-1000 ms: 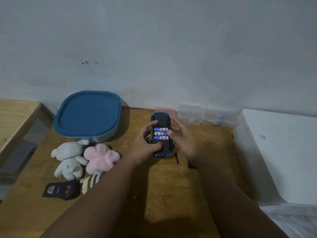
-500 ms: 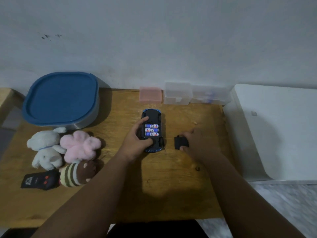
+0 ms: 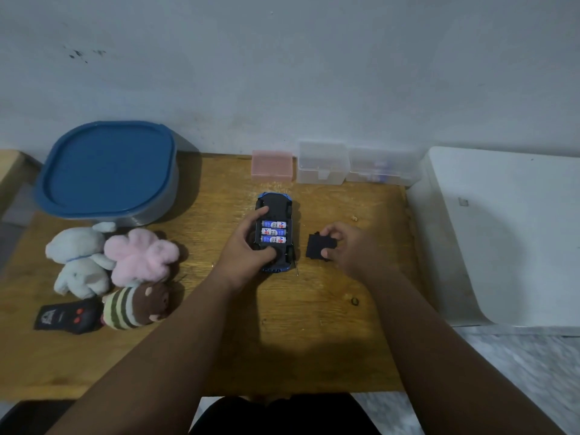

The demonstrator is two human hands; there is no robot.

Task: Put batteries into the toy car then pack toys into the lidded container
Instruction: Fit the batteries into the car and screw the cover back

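A blue toy car [image 3: 276, 202] lies upside down in the middle of the wooden table [image 3: 314, 324]. Its battery bay is uncovered and shows three batteries [image 3: 273, 232] side by side. My left hand [image 3: 248, 246] grips the car from the left. To the right, my right hand [image 3: 348, 246] holds the black battery cover [image 3: 315, 248] just above the table. The container with the blue lid [image 3: 106, 167] stands shut at the back left. In front of it lie a white plush [image 3: 78, 262], a pink plush [image 3: 141, 255] and a striped brown plush [image 3: 135, 304].
A black remote control [image 3: 67, 315] lies at the front left. A pink box [image 3: 272, 166] and two clear plastic boxes [image 3: 323, 163] stand along the wall. A thin screwdriver [image 3: 295, 267] lies beside the car. A white appliance [image 3: 508, 233] borders the table on the right.
My right hand left the car, reached right and picked up the black battery cover. My left hand stays on the car. The camera has tilted down.
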